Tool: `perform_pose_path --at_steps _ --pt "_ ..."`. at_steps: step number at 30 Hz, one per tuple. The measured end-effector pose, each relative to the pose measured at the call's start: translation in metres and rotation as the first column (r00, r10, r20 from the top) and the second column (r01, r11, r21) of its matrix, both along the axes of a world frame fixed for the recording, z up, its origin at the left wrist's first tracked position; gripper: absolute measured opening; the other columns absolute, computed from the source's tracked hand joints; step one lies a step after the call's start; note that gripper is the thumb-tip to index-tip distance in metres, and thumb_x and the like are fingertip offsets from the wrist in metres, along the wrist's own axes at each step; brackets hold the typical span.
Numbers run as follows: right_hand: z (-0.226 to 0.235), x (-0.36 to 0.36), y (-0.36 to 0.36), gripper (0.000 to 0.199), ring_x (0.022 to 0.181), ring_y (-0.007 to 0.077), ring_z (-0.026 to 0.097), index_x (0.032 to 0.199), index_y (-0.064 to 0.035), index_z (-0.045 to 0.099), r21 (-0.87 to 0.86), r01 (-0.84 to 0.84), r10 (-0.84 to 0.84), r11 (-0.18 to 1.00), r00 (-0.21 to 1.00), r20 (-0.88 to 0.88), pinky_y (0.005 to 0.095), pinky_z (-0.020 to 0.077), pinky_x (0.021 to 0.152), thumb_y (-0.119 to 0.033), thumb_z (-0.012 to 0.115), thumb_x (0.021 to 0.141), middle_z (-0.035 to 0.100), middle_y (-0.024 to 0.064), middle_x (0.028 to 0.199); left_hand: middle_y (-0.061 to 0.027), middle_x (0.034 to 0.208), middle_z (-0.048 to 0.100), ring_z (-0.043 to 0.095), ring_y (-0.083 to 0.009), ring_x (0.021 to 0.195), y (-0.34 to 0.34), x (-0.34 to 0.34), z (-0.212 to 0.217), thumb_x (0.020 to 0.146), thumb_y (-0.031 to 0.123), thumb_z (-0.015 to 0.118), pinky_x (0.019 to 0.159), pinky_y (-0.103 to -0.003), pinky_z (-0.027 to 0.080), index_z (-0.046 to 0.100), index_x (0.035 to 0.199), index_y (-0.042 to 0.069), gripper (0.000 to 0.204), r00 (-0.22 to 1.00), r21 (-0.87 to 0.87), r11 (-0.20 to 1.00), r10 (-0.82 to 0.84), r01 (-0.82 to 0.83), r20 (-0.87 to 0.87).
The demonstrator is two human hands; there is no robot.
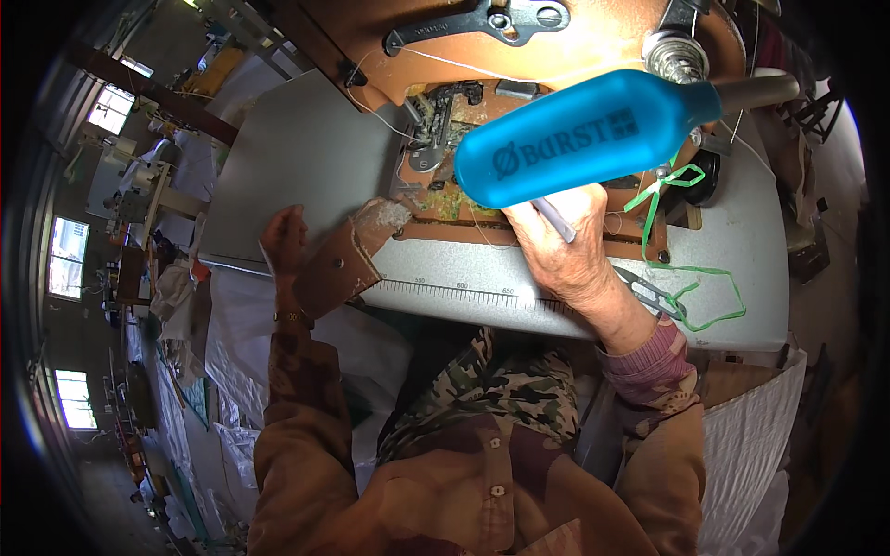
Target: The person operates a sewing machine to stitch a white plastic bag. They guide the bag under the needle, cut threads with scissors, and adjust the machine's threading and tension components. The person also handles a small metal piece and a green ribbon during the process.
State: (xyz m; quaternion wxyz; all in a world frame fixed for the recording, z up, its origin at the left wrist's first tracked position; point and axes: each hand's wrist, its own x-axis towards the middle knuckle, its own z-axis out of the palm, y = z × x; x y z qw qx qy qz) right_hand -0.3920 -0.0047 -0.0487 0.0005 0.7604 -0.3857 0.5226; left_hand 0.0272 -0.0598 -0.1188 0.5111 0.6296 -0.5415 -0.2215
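Observation:
My right hand (567,243) is closed around a slim grey metal tool (554,221) at the front of the sewing machine's bed. A blue bottle-shaped thing with a grey stem (579,139) lies across the view and hides the fingertips and the tool's far end. The orange-brown sewing machine (445,208) has its dusty, greasy inner parts bared, with loose white threads over them. At the left, my left hand (284,243) has its fingers curled. A tilted brown metal plate (338,271) covers its inner side, so whatever it may hold is hidden.
Thread snips (649,295) lie near the right front edge, beside a loop of green string (728,296). More green string (654,199) is tied on the machine. A ruler scale (464,293) runs along the grey table's (278,176) front edge. White sheeting (756,445) hangs at lower right.

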Motion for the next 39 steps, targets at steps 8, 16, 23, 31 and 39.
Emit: perform_pose_path --at_steps 8,16,23,31,39 --pt "0.0012 0.0012 0.0002 0.019 0.078 0.0330 0.065 0.104 0.0020 0.064 0.077 -0.011 0.005 0.997 0.997 0.081 0.0406 0.0525 0.068 -0.003 0.064 0.086 0.065 0.0165 0.087 0.0022 0.067 0.057 0.048 -0.0033 0.053 -0.0002 -0.0042 0.0023 0.093 0.022 0.070 0.048 -0.021 0.038 0.071 0.097 0.002 0.021 0.999 0.008 0.999 0.033 -0.033 -0.008" --pt "0.0017 0.0056 -0.0010 0.016 0.073 0.0340 0.065 0.102 -0.0009 0.063 0.098 -0.020 0.007 0.995 0.990 0.139 0.0420 0.0516 0.065 -0.003 0.065 0.086 0.064 0.0163 0.084 0.0026 0.066 0.057 0.048 -0.0034 0.054 -0.0001 -0.0019 0.0012 0.093 0.021 0.069 0.048 -0.021 0.038 0.072 0.096 0.002 0.020 0.999 0.012 0.999 0.037 -0.037 -0.022" --pt "0.0001 0.0071 -0.0035 0.017 0.073 0.0350 0.064 0.102 -0.0004 0.063 0.096 -0.015 -0.002 0.995 0.985 0.171 0.0424 0.0513 0.065 -0.004 0.064 0.086 0.063 0.0168 0.083 0.0025 0.066 0.057 0.048 -0.0032 0.055 -0.0001 -0.0030 0.0011 0.093 0.021 0.070 0.048 -0.020 0.038 0.072 0.097 0.001 0.020 0.999 0.005 1.000 0.024 -0.024 -0.024" --pt "-0.0012 0.0084 -0.0043 0.014 0.073 0.0345 0.064 0.099 0.0014 0.064 0.076 0.009 -0.020 0.997 0.988 0.151 0.0413 0.0512 0.065 -0.003 0.063 0.087 0.064 0.0166 0.085 0.0018 0.067 0.058 0.049 -0.0034 0.055 0.0003 -0.0069 0.0034 0.092 0.021 0.071 0.049 -0.020 0.039 0.072 0.096 0.001 0.021 0.999 0.015 0.999 0.037 -0.037 -0.032" --pt "-0.0066 0.0076 -0.0079 0.012 0.073 0.0356 0.064 0.098 0.0020 0.063 -0.028 0.016 -0.012 0.999 0.990 0.144 0.0415 0.0506 0.065 -0.002 0.061 0.086 0.063 0.0169 0.084 0.0024 0.067 0.058 0.049 -0.0034 0.056 0.0011 -0.0041 0.0024 0.093 0.021 0.070 0.050 -0.021 0.039 0.073 0.096 0.002 0.020 0.999 0.006 0.999 0.038 -0.038 -0.022"
